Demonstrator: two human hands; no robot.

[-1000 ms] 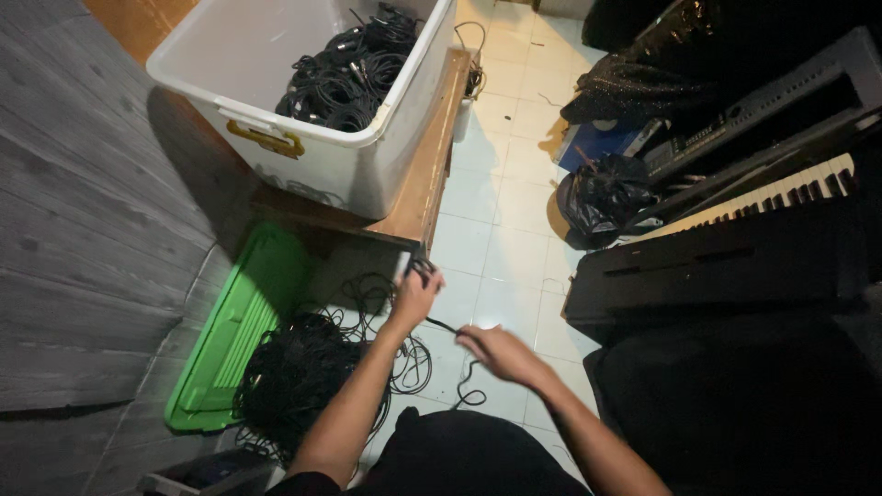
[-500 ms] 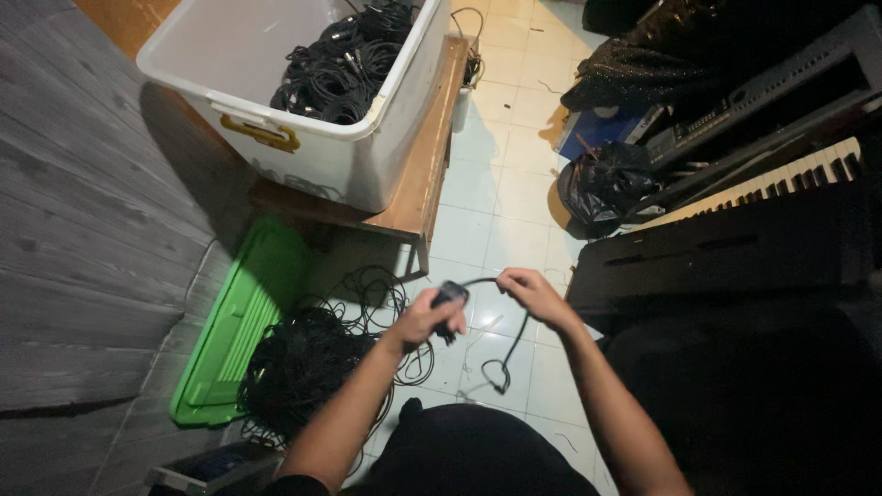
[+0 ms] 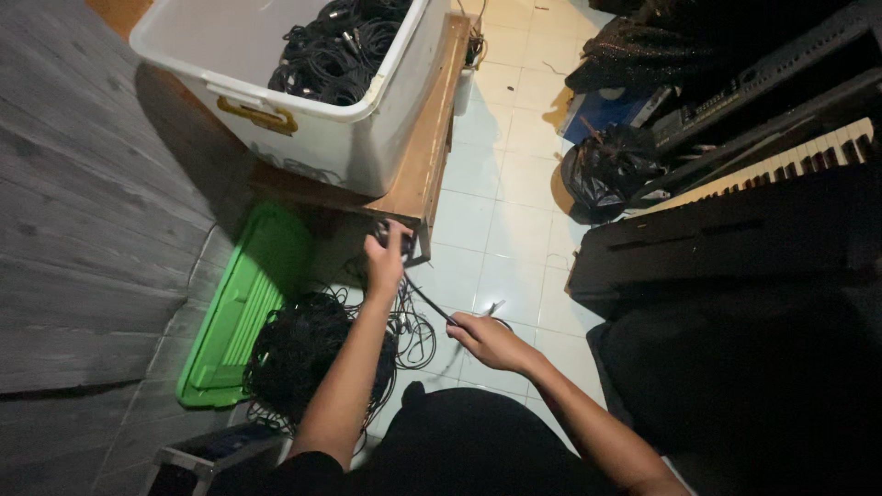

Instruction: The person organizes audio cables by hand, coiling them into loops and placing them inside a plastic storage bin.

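The black cable (image 3: 424, 303) is running taut between the two hands, stretched over the pale tiled floor (image 3: 501, 230) just in front of the near corner of the wooden table (image 3: 424, 156). The left hand (image 3: 386, 259) is reaching up beside that table corner, fingers closing round a small gathered bunch of the cable's loops; the right hand (image 3: 485, 338) is sitting lower and nearer the body, fist wrapping the line, with what looks like the plug end poking out past it, though it is blurred. So this is looking like the winding step: one hand holding the coil, the other drawing out a length. By my reading, the next turn is calling for the right hand to be bringing its length across to the left and laying another loop, keeping it untwisted. Below the left forearm a tangled heap of black cables (image 3: 303, 354) is lying on the floor, touching the edge of a green lid (image 3: 241, 312). Up on the table a white plastic bin (image 3: 358, 138) is holding more coiled cables, and keyboards (image 3: 781, 161) are leaning along the right side.
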